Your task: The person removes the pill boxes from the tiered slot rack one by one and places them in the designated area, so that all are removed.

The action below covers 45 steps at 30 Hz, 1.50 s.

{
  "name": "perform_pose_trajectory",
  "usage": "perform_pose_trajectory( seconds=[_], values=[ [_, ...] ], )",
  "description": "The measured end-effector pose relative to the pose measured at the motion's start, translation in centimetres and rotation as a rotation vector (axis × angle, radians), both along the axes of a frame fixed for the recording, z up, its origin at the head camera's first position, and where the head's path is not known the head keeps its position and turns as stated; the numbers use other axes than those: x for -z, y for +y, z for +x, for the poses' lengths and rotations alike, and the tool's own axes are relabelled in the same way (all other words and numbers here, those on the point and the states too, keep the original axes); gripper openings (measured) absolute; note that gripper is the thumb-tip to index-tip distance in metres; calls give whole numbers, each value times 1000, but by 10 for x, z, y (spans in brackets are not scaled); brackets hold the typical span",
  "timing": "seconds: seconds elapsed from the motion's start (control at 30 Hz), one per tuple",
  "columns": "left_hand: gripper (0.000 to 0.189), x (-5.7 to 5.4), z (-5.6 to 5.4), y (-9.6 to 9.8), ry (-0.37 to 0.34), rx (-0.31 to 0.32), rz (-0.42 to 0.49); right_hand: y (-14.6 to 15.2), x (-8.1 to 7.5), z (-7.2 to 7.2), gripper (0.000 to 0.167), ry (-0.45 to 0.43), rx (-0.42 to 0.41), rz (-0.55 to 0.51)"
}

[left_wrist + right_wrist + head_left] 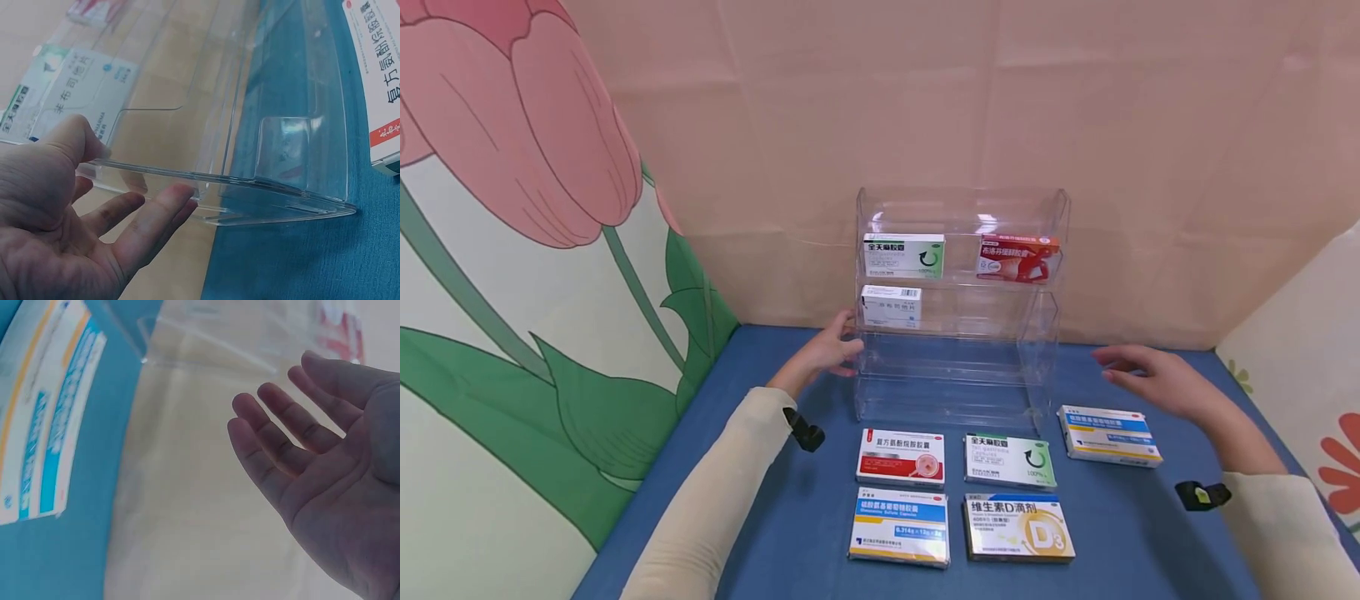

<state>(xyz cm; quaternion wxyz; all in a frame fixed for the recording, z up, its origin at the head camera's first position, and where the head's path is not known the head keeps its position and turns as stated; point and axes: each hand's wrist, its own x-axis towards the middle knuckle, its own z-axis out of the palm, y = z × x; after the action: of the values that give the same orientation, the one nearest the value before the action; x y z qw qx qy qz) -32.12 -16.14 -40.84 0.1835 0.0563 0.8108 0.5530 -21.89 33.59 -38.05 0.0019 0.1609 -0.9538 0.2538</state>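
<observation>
At the left side of a clear acrylic rack [947,396] is my left hand [833,346]. Its fingers are spread and fairly straight, right at the rack's side panel; in the left wrist view the thumb [78,139] overlaps the panel's edge. My right hand [1157,379] hovers right of the rack with loosely bent fingers, holding nothing. Below it lies a blue-and-white medicine box [1110,435]. The rack bears a green-and-white box [902,255] and a red box [1017,258] on an upper tier, and a white box [891,307] below at left.
Before the rack, on the blue tabletop [805,525], lie a red-and-white box [901,457], a green-and-white box [1009,461], a blue-and-white box [899,527] and a vitamin D box [1018,527]. A pinkish cloth [775,167] hangs behind; a flower-printed panel [550,333] stands at left.
</observation>
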Motion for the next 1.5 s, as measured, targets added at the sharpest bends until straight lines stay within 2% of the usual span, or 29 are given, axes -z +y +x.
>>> perform_pose_trajectory(
  seconds=[0.23, 0.4, 0.6, 0.8, 0.97, 1.23, 1.5],
  values=[
    [73, 1, 0, -1, -2, 1, 1, -24, -16, 3, 40, 78, -53, -45],
    [72, 2, -2, -2, 0, 2, 1, -41, -27, 2, 48, 118, -80, -74],
    [70, 4, -3, -1, 6, 0, 1, -61, -31, -2, 49, 134, -102, -136],
    [71, 3, -3, -2, 3, -1, 5, -79, -37, -8, 52, 117, -68, -172],
    [70, 2, -2, -2, 2, 5, 10, -94, -36, -16, 53, 110, -53, -211],
    [69, 1, 0, -1, 8, -1, -3, -119, -33, -29, 55, 173, -60, -248],
    [69, 4, -2, -1, -4, 8, 7, -144, -29, -45, 60, 144, -64, -311]
  ],
)
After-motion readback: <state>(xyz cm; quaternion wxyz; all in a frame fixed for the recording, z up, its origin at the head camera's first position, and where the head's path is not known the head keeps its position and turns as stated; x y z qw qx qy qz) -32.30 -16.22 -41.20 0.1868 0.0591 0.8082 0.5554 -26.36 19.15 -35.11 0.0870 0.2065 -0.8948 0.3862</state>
